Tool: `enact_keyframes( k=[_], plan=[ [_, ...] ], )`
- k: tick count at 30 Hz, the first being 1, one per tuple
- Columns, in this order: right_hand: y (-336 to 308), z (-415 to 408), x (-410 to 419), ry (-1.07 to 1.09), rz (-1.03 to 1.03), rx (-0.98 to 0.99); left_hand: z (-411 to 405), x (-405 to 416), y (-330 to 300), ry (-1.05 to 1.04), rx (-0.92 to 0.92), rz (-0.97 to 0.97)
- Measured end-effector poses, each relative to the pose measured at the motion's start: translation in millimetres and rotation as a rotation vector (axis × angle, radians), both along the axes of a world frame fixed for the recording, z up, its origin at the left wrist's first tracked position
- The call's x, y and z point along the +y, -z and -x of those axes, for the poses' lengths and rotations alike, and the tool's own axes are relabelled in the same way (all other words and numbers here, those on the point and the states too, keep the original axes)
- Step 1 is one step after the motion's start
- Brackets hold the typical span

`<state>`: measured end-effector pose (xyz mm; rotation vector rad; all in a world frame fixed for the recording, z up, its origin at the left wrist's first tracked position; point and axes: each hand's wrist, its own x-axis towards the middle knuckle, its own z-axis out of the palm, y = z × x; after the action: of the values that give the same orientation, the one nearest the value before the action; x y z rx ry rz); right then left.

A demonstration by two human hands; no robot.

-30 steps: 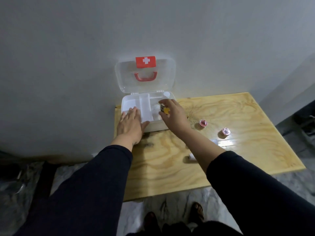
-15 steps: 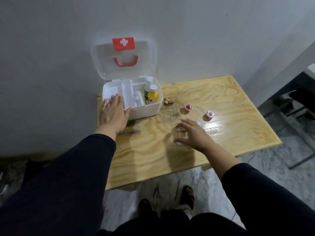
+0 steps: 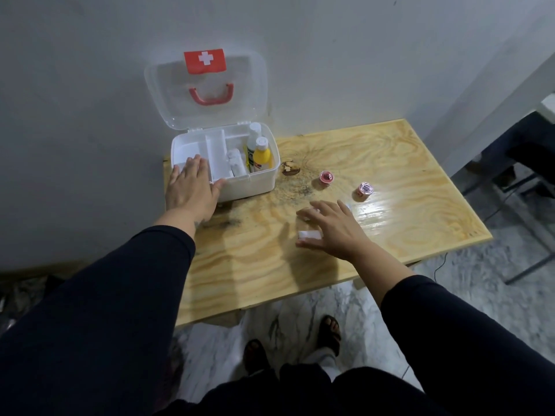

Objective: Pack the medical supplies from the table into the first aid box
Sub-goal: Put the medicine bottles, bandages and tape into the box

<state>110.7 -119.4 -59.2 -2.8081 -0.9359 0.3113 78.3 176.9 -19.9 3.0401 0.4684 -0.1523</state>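
Note:
The white first aid box (image 3: pixel 258 183) stands open at the table's far left, its clear lid (image 3: pixel 207 85) leaning on the wall. Inside are a yellow bottle (image 3: pixel 262 156), a white bottle (image 3: pixel 253 136) and small white items (image 3: pixel 235 163). My left hand (image 3: pixel 192 190) lies flat on the box's front left corner. My right hand (image 3: pixel 333 229) hovers spread over two small white rolls, one (image 3: pixel 309 234) under the thumb side, another (image 3: pixel 313 211) by the fingertips; it grips neither. Two pink tape rolls (image 3: pixel 326 177) (image 3: pixel 365 190) lie further right.
The wooden table (image 3: pixel 405 181) stands against a grey wall. A dark knot and stain (image 3: pixel 290 169) mark the wood beside the box. A metal-legged chair (image 3: pixel 528 175) stands to the right. My sandalled feet (image 3: pixel 330 328) are on the marble floor below.
My right hand left the yellow bottle in the box and drew back to the table's middle, over the white rolls. My left hand stayed on the box.

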Motion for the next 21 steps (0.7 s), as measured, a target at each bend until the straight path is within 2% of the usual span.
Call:
enact_keyframes(
  k=[5, 11, 16, 21],
  plan=[
    [4, 3, -4, -0.064, 0.016, -0.070, 1, 1, 0, -0.002, -0.001, 0.005],
    [5, 4, 5, -0.017, -0.003, -0.135, 1, 0, -1, 0.003, 0.002, 0.012],
    [-11, -6, 22, 0.106, -0.161, -0.182, 1, 2, -8, 0.003, 0.023, 0.061],
    [-66, -18, 66, 0.218, -0.465, -0.115, 5, 7, -22, -0.016, -0.056, 0.190]
  ],
)
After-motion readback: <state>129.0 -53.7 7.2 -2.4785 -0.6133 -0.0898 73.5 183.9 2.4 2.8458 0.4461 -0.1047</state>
